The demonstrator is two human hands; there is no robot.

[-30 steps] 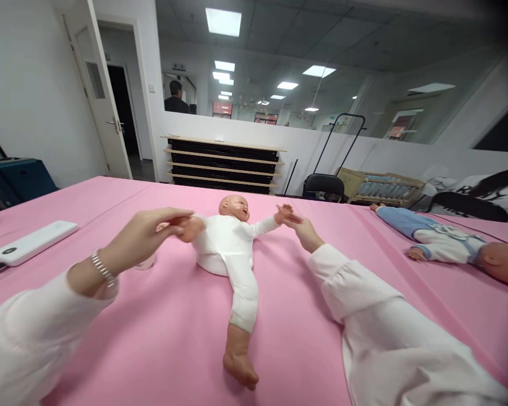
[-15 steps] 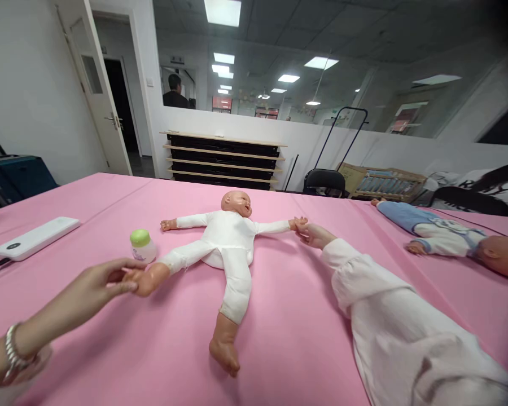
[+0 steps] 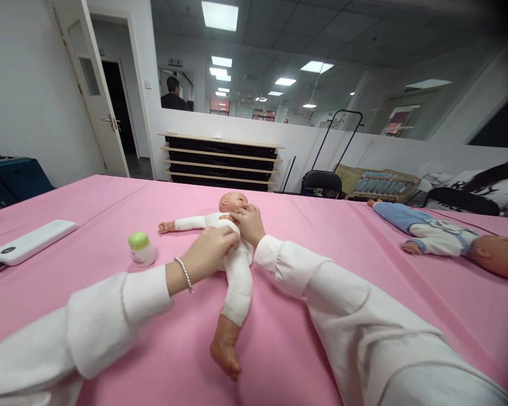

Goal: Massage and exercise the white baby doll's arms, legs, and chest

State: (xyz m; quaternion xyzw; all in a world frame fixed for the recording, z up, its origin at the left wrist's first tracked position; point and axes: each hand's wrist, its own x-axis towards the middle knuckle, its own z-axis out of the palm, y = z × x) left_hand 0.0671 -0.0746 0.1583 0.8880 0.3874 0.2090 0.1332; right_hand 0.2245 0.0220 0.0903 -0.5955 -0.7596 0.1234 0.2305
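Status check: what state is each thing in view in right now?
Left hand: on the baby doll's white-clothed middle.
Right hand: on the doll's chest.
Baby doll: lying face up, white bodysuit, bare feet.
Green-lidded jar: upright, lid on.
Door: open.
Second baby doll: lying on the table, blue-and-white outfit.

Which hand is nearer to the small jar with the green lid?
Left. The left hand is right of the jar, on the doll's white suit; the right hand is farther right, at the doll's chest.
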